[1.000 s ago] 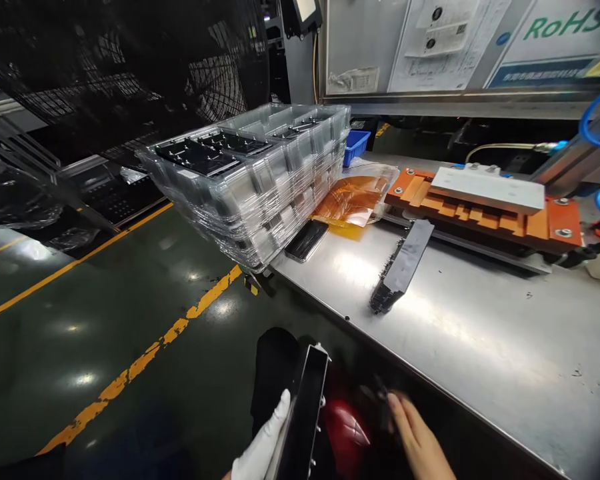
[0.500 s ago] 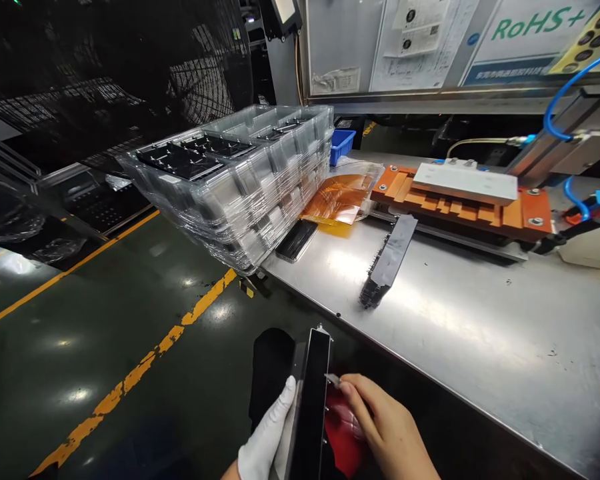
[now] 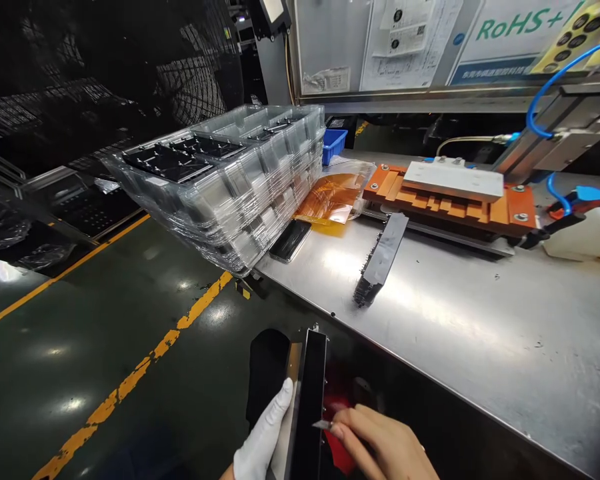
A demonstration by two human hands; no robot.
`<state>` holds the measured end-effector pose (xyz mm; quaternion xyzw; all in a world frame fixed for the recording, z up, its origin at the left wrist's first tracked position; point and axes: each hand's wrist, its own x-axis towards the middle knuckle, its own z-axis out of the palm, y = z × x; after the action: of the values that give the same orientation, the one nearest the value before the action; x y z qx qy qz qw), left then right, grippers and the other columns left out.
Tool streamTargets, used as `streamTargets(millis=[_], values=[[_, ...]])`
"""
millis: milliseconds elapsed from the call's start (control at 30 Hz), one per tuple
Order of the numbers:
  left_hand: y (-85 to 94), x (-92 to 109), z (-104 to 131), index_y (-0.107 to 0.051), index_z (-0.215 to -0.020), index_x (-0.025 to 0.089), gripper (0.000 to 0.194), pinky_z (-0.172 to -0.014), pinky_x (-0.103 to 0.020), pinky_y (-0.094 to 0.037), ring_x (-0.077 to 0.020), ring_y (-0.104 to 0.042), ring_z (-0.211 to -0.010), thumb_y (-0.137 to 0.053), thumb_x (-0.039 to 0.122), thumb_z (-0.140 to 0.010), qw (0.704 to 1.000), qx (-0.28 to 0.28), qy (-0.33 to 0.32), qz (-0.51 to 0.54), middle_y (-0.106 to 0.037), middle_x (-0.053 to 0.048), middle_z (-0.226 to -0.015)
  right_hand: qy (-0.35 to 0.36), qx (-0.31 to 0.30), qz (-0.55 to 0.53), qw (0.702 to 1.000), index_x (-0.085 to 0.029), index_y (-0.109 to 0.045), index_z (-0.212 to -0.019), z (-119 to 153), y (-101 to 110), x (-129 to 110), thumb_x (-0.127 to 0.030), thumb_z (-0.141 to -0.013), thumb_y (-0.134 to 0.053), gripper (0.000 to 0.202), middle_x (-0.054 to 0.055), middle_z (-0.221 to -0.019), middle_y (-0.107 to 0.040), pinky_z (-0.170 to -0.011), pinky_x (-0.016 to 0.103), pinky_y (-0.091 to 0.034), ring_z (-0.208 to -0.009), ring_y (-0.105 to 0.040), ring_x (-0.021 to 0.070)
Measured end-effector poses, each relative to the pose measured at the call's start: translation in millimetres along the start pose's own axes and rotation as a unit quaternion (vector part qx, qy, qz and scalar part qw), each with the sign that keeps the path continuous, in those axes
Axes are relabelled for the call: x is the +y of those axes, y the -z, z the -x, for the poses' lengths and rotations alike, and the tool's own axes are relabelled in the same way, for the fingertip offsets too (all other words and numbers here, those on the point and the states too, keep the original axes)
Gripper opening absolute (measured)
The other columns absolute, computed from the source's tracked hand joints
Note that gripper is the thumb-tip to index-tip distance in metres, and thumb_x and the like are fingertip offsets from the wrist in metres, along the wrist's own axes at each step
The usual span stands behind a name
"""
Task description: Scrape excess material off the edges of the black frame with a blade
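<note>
Your left hand [image 3: 263, 440], in a white glove, closes its grip along the left edge of a long black panel [image 3: 307, 407], held on edge below the front rim of the steel worktop [image 3: 455, 320]. Your bare right hand [image 3: 385, 447] pinches a small pale sliver [image 3: 323, 425] between thumb and fingertip, its tip touching the panel's right edge. A red item [image 3: 337, 400] shows just behind the panel; what it is cannot be told.

On the worktop, a second black panel [image 3: 377, 260] lies flat, well apart from your hands, its near end toothed. Beyond it sits an orange fixture [image 3: 480, 207] carrying a white block [image 3: 453, 180]. Left of the fixture lie amber film sheets [image 3: 330, 200] and a dark phone-like slab [image 3: 290, 240]. A stack of clear plastic trays [image 3: 230, 193] overhangs the worktop's left end; the top tray holds black parts. A small blue bin [image 3: 334, 143] stands behind the stack.

On the back wall, a green sign [image 3: 520, 27] reads "RoHS+"; the blue strip beneath it and the white notices [image 3: 405, 40] beside it carry print too small to read. Blue air hoses [image 3: 555, 80] curve at upper right. Yellow floor lines [image 3: 145, 373] run across the dark floor at left.
</note>
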<state>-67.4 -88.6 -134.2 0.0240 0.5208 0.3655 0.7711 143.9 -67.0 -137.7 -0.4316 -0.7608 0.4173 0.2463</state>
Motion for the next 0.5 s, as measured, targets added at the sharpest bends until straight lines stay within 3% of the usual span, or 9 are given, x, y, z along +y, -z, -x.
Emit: streamTargets(millis=[67,200,333,400,500], values=[[1.4,-2,-1,-0.071,-0.107,0.012,0.060,-0.090,-0.026,-0.050,-0.0187,-0.069,-0.085,-0.073,0.062,-0.074,1.000,0.005,0.012,0.005,-0.073,-0.007,-0.088,-0.020,0.012,-0.012,1.000,-0.028,-0.063,-0.093,-2,2,-1,-0.041,-0.104,-0.042,0.027,-0.006,-0.079,-0.064,-0.063,0.015,-0.045,-0.067,-0.062,0.0082],[1.2,-7,-4,-0.072,-0.089,0.010,0.060,-0.063,-0.026,-0.051,-0.0158,-0.064,-0.061,-0.068,0.067,-0.076,0.996,-0.005,0.079,0.034,-0.068,-0.006,-0.069,-0.049,0.099,-0.008,0.994,-0.031,-0.063,-0.097,-9,3,-1,-0.045,-0.103,-0.043,0.025,-0.007,-0.086,-0.068,-0.066,0.014,-0.046,-0.074,-0.066,0.0079],[-2.3,-8,-6,-0.068,-0.077,0.012,0.055,-0.058,-0.022,-0.048,-0.0127,-0.061,-0.058,-0.064,0.066,-0.080,0.991,-0.058,0.079,0.092,-0.064,-0.003,-0.063,0.035,0.010,0.021,0.999,-0.026,-0.061,-0.087,2,-2,-7,-0.039,-0.103,-0.045,0.026,-0.005,-0.074,-0.062,-0.058,0.017,-0.044,-0.063,-0.061,0.0089],[-5.1,-7,-6,-0.066,-0.070,0.012,0.055,-0.055,-0.022,-0.046,-0.0121,-0.059,-0.055,-0.062,0.066,-0.082,0.988,-0.076,0.092,0.102,-0.062,-0.003,-0.061,0.035,-0.034,0.014,0.999,-0.025,-0.060,-0.087,7,-3,-10,-0.038,-0.103,-0.046,0.025,-0.005,-0.073,-0.061,-0.057,0.018,-0.043,-0.063,-0.059,0.0092],[-7.5,-3,-4,-0.070,-0.078,0.013,0.055,-0.058,-0.024,-0.049,-0.0158,-0.062,-0.060,-0.061,0.068,-0.081,0.993,-0.049,0.085,0.071,-0.064,-0.005,-0.065,-0.023,0.001,-0.033,0.999,-0.027,-0.061,-0.091,6,-5,-8,-0.041,-0.104,-0.042,0.027,-0.006,-0.078,-0.063,-0.063,0.017,-0.043,-0.068,-0.061,0.0085]])
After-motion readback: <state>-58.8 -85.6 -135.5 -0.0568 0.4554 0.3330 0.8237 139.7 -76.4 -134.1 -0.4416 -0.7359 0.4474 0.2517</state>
